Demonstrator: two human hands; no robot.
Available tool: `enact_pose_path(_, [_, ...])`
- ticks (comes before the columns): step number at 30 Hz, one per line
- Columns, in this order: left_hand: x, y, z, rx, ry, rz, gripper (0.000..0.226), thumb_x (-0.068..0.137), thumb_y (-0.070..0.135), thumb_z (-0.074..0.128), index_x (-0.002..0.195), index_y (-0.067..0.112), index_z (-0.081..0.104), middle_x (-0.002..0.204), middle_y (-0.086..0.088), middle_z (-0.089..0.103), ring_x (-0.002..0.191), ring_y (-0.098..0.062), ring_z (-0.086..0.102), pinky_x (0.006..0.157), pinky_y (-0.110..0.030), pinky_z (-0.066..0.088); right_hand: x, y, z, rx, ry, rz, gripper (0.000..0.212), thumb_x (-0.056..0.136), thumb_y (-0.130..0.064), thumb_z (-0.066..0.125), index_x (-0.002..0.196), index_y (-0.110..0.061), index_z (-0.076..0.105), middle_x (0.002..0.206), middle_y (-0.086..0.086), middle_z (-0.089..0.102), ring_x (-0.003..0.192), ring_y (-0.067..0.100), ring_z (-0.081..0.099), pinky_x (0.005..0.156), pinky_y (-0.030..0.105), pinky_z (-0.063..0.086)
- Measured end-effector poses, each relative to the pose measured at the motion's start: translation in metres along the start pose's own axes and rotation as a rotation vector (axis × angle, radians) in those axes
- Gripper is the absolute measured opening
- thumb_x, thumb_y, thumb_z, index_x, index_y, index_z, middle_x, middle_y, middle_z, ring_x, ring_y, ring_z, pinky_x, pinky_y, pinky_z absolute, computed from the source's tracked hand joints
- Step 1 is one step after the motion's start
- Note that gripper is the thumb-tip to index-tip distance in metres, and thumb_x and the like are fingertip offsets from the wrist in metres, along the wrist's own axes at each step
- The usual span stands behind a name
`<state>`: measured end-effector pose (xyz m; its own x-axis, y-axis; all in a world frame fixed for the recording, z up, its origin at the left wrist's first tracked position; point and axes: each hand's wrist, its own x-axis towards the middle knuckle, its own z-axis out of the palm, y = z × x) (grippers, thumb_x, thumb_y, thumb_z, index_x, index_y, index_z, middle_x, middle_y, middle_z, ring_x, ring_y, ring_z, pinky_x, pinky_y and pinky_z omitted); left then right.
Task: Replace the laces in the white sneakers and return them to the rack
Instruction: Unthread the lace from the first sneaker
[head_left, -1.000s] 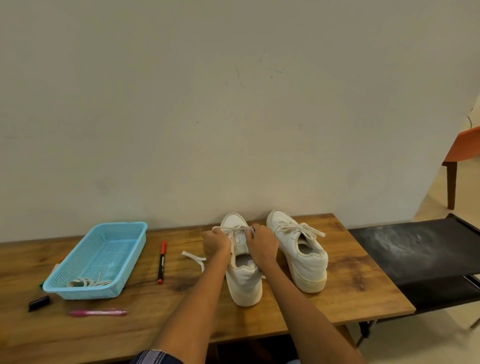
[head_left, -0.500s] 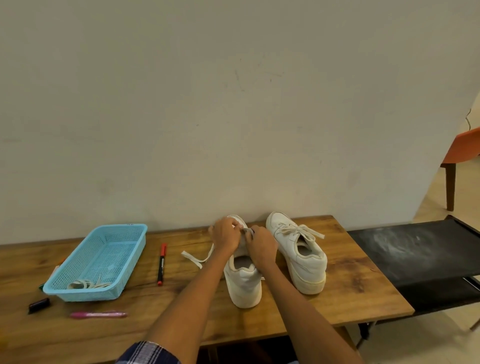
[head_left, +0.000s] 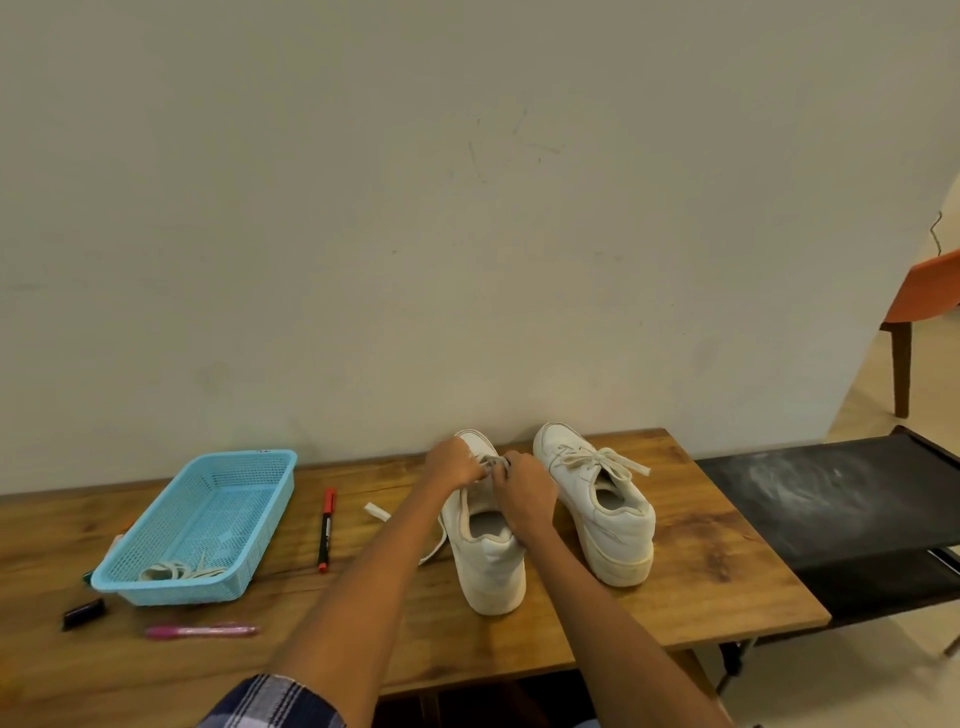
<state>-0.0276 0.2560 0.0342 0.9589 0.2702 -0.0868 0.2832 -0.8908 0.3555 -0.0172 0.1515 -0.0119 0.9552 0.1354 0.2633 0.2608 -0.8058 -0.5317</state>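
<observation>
Both hands meet over the near sneaker (head_left: 488, 551), which stands on the table (head_left: 701, 587) heel toward the person, toe to the wall. The left hand (head_left: 454, 462) and right hand (head_left: 524, 486) each pinch the lace (head_left: 491, 461) at the tongue, equally near.
</observation>
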Motion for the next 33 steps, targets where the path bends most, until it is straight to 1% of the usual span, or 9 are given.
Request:
enact_pose_path(4, [-0.003,0.01,0.007,-0.06,0.049,-0.02,0.033,0.097,0.023,0.045,0.113,-0.001,0.06,0.12,-0.017,0.06,0.112,-0.03,0.055,0.09,-0.034,0.043,-0.001,0.001,-0.001,-0.003,0.003,-0.002,0.031,0.099,-0.032,0.038,0.094,-0.01,0.061,0.095,0.006,0.064,0.078,0.016,0.054,0.065,0.024,0.036])
enact_pose_path(8, [-0.008,0.005,0.011,-0.941,0.194,-0.138,0.028,0.102,0.016,0.033,0.114,0.001,0.053,0.103,-0.013,0.058,0.092,-0.023,0.057,0.063,-0.022,0.045,-0.002,0.001,-0.003,-0.014,0.007,0.0,0.03,0.099,-0.029,0.038,0.095,-0.009,0.06,0.095,0.007,0.063,0.079,0.017,0.054,0.064,0.024,0.032])
enact_pose_path(11, [-0.008,0.009,0.003,-1.586,0.344,-0.359,0.023,0.1,0.008,0.025,0.089,0.009,0.044,0.076,-0.006,0.049,0.058,-0.015,0.045,0.036,-0.015,0.036,-0.001,0.0,-0.003,-0.021,0.006,-0.005,0.03,0.099,-0.029,0.039,0.094,-0.008,0.06,0.095,0.007,0.063,0.077,0.016,0.051,0.063,0.024,0.033])
enact_pose_path(13, [-0.006,0.009,-0.002,-1.405,0.395,-0.374,0.02,0.099,0.009,0.026,0.097,0.006,0.046,0.083,-0.01,0.054,0.061,-0.02,0.046,0.045,-0.019,0.039,-0.002,0.0,-0.002,-0.027,0.007,-0.006,0.03,0.099,-0.03,0.04,0.095,-0.008,0.061,0.095,0.007,0.063,0.077,0.015,0.051,0.063,0.024,0.033])
enact_pose_path(16, [-0.007,0.005,0.0,-0.618,0.307,-0.206,0.027,0.097,0.018,0.043,0.118,0.002,0.047,0.115,-0.014,0.058,0.103,-0.03,0.057,0.074,-0.029,0.039,-0.002,0.001,-0.002,-0.026,0.01,-0.005,0.03,0.099,-0.03,0.039,0.096,-0.009,0.061,0.096,0.007,0.063,0.077,0.014,0.051,0.064,0.024,0.034])
enact_pose_path(20, [-0.01,0.004,0.011,-0.201,0.098,-0.154,0.031,0.087,0.027,0.057,0.107,0.003,0.063,0.11,-0.013,0.066,0.103,-0.028,0.061,0.077,-0.032,0.047,-0.002,0.0,-0.003,-0.047,0.005,-0.021,0.031,0.1,-0.03,0.038,0.098,-0.009,0.061,0.098,0.006,0.063,0.085,0.017,0.057,0.066,0.022,0.033])
enact_pose_path(24, [-0.013,0.008,0.022,-0.328,0.174,-0.155,0.026,0.093,0.024,0.048,0.104,0.008,0.065,0.111,-0.013,0.065,0.101,-0.03,0.06,0.081,-0.034,0.048,-0.002,0.0,-0.004,-0.025,0.005,-0.018,0.032,0.1,-0.031,0.037,0.096,-0.009,0.06,0.097,0.006,0.063,0.079,0.014,0.051,0.066,0.022,0.033])
enact_pose_path(30, [-0.008,0.009,0.005,-1.625,0.438,-0.42,0.027,0.097,0.005,0.029,0.116,0.003,0.048,0.084,-0.009,0.051,0.056,-0.013,0.042,0.034,-0.014,0.032,-0.003,0.0,-0.004,-0.027,0.006,-0.016,0.031,0.099,-0.029,0.038,0.095,-0.009,0.061,0.094,0.006,0.063,0.077,0.014,0.049,0.065,0.023,0.034])
enact_pose_path(33, [-0.004,0.005,-0.005,-1.3,0.442,-0.376,0.018,0.098,0.014,0.035,0.102,0.005,0.051,0.083,-0.01,0.052,0.058,-0.015,0.042,0.041,-0.016,0.035,-0.003,0.0,-0.004,-0.026,0.0,-0.018,0.032,0.099,-0.03,0.038,0.095,-0.009,0.061,0.094,0.006,0.063,0.077,0.015,0.051,0.064,0.024,0.034])
